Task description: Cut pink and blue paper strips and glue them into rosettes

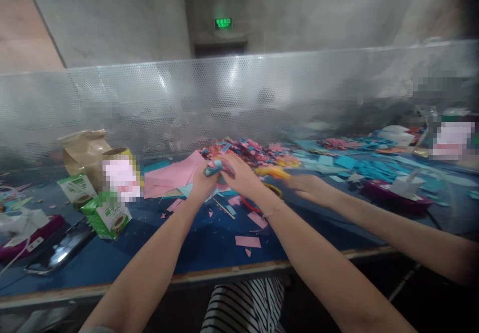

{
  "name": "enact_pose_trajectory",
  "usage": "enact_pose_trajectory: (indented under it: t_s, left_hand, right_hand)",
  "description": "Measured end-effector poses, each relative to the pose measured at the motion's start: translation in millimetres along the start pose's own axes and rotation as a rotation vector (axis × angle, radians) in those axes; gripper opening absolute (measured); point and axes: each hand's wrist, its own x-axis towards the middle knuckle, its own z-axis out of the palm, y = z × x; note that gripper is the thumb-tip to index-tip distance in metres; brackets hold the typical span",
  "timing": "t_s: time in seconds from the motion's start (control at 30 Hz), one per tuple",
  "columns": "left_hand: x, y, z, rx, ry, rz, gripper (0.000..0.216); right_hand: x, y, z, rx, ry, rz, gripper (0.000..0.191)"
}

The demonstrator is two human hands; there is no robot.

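Note:
Both my hands meet over the blue table (194, 253) at its middle. My left hand (202, 183) and my right hand (239, 175) are closed together on a small folded piece of blue and pink paper (214, 169). Just behind them lies a heap of pink and blue paper pieces (250, 152). Pink paper sheets (172, 177) lie to the left of my left hand. Another person's hand (309, 187) reaches in from the right, close to a yellow object (273, 172) and my right wrist.
Green drink cartons (107, 215) and a brown paper bag (84, 151) stand at the left, with a dark phone (60, 250) near the front edge. Blue paper scraps (359, 166) cover the right side. A perforated metal screen (239, 93) closes off the back.

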Motion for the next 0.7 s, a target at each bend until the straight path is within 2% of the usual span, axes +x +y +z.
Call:
enact_pose_trajectory:
  t_s: [0.2, 0.37, 0.53, 0.7]
  left_hand:
    - [-1, -7, 1, 0.150, 0.068, 0.153, 0.009]
    - [1, -10, -5, 0.450, 0.162, 0.458, 0.011]
    - [-1, -7, -13, 0.728, 0.263, 0.690, 0.013]
    - [-2, -2, -16, 0.772, 0.299, 0.838, 0.018]
  right_hand:
    - [1, -15, -1, -0.074, 0.023, 0.032, 0.036]
    - [0, -13, 0, -0.068, 0.026, 0.043, 0.042]
    - [-1, -9, -1, -0.121, 0.042, -0.062, 0.040]
    - [-3, -7, -1, -0.188, 0.054, -0.123, 0.037]
